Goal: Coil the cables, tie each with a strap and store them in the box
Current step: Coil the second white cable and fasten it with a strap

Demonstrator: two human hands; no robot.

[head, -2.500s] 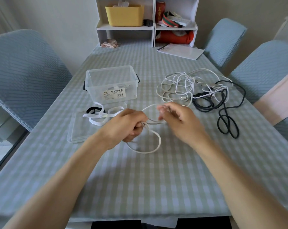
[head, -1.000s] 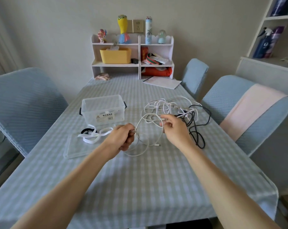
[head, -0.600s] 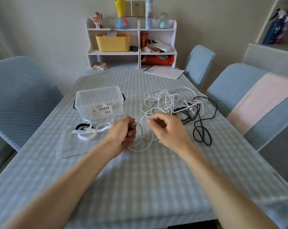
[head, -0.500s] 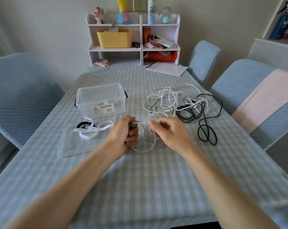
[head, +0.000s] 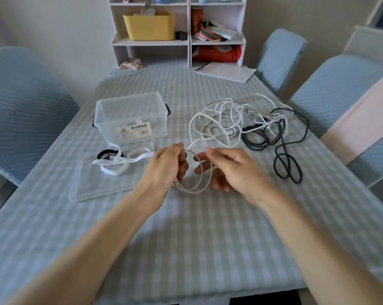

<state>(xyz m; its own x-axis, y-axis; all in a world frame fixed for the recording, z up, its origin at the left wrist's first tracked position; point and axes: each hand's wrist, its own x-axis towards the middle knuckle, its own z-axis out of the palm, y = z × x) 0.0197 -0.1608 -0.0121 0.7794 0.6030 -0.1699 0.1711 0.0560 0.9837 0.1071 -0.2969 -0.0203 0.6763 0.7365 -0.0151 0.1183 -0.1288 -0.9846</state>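
Left hand (head: 166, 166): I grip the white cable (head: 193, 172) where its loops gather.
Right hand (head: 228, 167): I pinch the next stretch of it, fingers curled.
Feel: probably light, limp and springy; best pinched at the crossing so loops don't slip.
Pile (head: 228, 119): white cables tangled, count unclear; one black cable (head: 283, 155).
Straps (head: 120, 161): several white, one black, on the lid (head: 98, 186).
Box (head: 131, 119): one, open.
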